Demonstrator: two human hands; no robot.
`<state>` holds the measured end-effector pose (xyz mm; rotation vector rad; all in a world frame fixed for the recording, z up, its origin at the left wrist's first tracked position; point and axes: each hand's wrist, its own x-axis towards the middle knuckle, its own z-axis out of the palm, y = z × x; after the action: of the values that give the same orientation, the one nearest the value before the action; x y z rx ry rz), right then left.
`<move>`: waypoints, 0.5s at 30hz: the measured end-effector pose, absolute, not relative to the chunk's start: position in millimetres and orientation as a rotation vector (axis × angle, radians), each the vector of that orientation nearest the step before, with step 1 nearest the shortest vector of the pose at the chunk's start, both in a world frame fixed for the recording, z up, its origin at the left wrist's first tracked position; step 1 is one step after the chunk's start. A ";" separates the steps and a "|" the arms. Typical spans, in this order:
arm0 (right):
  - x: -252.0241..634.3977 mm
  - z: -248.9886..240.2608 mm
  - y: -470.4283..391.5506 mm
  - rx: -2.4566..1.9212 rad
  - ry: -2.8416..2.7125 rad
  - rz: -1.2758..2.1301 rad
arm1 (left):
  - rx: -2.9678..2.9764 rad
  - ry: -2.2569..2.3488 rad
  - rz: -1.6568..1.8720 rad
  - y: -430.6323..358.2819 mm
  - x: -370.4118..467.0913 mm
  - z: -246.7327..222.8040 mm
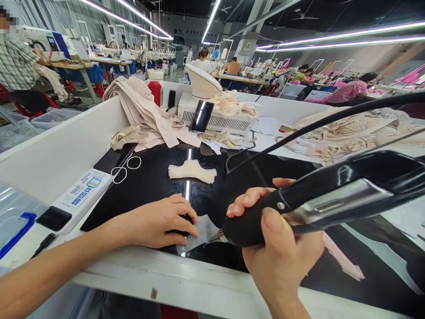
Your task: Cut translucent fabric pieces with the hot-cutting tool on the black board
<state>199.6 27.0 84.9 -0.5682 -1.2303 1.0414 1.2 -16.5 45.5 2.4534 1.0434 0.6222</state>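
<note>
My left hand (pixel 166 219) lies low over the black glossy work surface, fingers somewhat spread. Its fingertips press on a thin, greyish translucent piece of material (pixel 202 232). In my right hand (pixel 282 252) is a black corded hand tool (pixel 318 195) with a silver panel on its side. The tool's metal tip (pixel 217 237) points left and sits at the right edge of the translucent piece; whether it touches cannot be made out. Beyond my hands, a cream fabric piece (pixel 192 171) with a shaped outline lies flat, apart from both.
Beige fabric strips (pixel 146 110), a phone (pixel 202 116) and a white vented box (pixel 217 117) stand at the back. A black cable (pixel 318 122) arcs over the right side. A white carton (pixel 79 195) and white elastic loops (pixel 126 169) lie left. A pink strip (pixel 343 257) lies right.
</note>
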 end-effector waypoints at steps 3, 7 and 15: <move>200.0 84.6 32.3 -0.571 -1.202 1.034 | 2.446 1.010 0.668 -17.6 5.6 45.5; 199.4 84.7 36.2 -0.551 -1.185 1.063 | 2.399 0.969 0.632 -17.5 8.3 43.5; 194.1 86.5 23.9 -0.515 -1.189 1.088 | 2.344 0.972 0.558 -17.1 6.3 46.0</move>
<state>194.1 23.9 86.5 -0.5154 -1.1885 1.0877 6.3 -17.1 46.0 2.3442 0.9722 0.5579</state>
